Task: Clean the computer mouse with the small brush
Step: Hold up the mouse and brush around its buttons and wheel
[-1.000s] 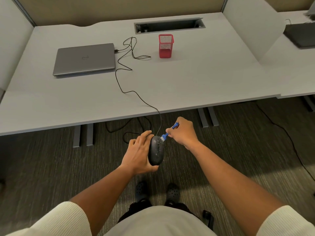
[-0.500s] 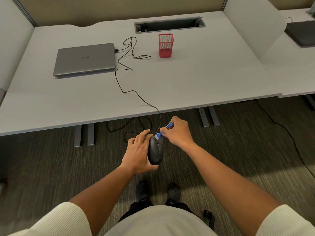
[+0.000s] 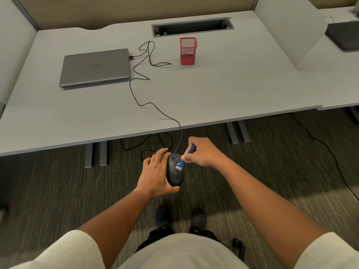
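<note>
A black wired computer mouse (image 3: 175,174) is held in the air in front of the desk, below its front edge. My left hand (image 3: 156,171) grips it from the left side, thumb under its near end. My right hand (image 3: 203,152) pinches a small blue brush (image 3: 183,160) with white bristles. The bristles rest on the mouse's top, near its middle right. The mouse's thin black cable (image 3: 153,109) runs up over the desk edge to the laptop.
A closed grey laptop (image 3: 95,67) lies at the back left of the white desk (image 3: 233,90). A red mesh pen cup (image 3: 188,51) stands behind the desk's middle, in front of a cable slot (image 3: 192,27). A divider panel (image 3: 287,30) rises at right. Carpet and my shoes are below.
The brush tip has moved from the mouse's far end, by the cable, down toward its middle. My left hand keeps the mouse in about the same place.
</note>
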The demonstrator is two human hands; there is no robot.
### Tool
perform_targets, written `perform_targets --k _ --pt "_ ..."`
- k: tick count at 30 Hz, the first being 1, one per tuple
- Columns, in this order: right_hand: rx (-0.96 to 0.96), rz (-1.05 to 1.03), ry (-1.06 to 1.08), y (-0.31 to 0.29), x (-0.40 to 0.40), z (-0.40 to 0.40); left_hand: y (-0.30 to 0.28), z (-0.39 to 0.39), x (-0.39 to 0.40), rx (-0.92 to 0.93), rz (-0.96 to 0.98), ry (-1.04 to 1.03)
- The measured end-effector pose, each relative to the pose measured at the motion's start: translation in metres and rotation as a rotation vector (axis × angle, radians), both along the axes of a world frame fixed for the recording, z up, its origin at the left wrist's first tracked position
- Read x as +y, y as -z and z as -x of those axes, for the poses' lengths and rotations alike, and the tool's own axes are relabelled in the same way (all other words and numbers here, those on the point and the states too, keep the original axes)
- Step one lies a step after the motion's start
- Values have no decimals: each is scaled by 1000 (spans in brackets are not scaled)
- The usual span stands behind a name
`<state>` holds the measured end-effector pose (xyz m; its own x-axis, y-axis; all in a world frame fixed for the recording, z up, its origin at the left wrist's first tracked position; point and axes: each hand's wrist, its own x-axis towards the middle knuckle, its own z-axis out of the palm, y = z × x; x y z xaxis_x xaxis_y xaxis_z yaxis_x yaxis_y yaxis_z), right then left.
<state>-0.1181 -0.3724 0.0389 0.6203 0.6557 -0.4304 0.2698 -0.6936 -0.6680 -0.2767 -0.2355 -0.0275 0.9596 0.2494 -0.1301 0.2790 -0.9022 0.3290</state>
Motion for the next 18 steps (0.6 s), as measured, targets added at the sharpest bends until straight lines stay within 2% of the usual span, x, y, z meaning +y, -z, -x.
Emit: perform_targets --k 4,7,9,13,15,16,18 --pt "36 -37 61 3 -2 -4 -1 -2 0 -4 8 3" --pt "-105 -32 198 10 -5 -4 -2 -4 -1 -8 -3 2" --pt "-98 -65 298 9 -7 -7 -3 -6 -1 -5 -8 0" --pt "215 -123 229 -3 -6 -4 -3 -8 -2 0 -12 1" --pt "287 -104 182 -5 -6 2 -3 -9 -3 5 -17 4" --pt "283 -78 177 -4 -6 5 -3 -10 -3 7 -20 5" --pt "130 20 184 -3 -6 8 -3 -10 -3 16 -30 2"
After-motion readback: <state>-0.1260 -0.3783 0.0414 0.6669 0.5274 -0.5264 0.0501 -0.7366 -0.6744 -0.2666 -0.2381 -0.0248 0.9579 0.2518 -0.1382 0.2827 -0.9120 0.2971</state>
